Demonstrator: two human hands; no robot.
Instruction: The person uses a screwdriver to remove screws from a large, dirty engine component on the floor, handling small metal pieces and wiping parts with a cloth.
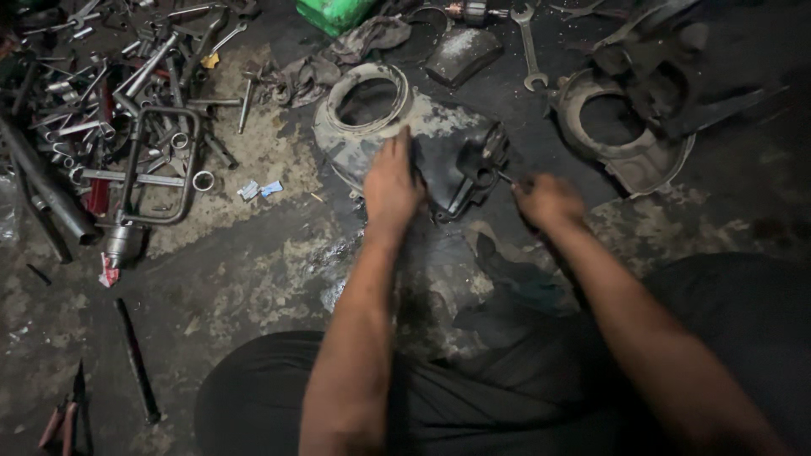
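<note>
— Fingers of your left hand (pixel 391 181) lie flat, spread on the grimy grey metal engine cover (pixel 422 143)?
— Yes; your right hand (pixel 545 201) grips a thin tool (pixel 504 177) just beyond its fingertips. Greasy metal could make it slip.

floor (pixel 253 253): dark, stained concrete with pale worn patches.
tool pile (pixel 110 93): wrenches, sockets and rods heaped at the upper left, a bent tube frame (pixel 160 165) lying over them.
green container (pixel 335 13): at the top edge, beside a crumpled grey rag (pixel 355 42).
open-end wrench (pixel 530 46): lying lengthwise at the top centre.
second housing (pixel 629 139): ring-shaped metal cover at the upper right, dark parts stacked on it.
black rod (pixel 137 359): alone at the lower left.
red-handled pliers (pixel 61 420): in the bottom left corner.
</note>
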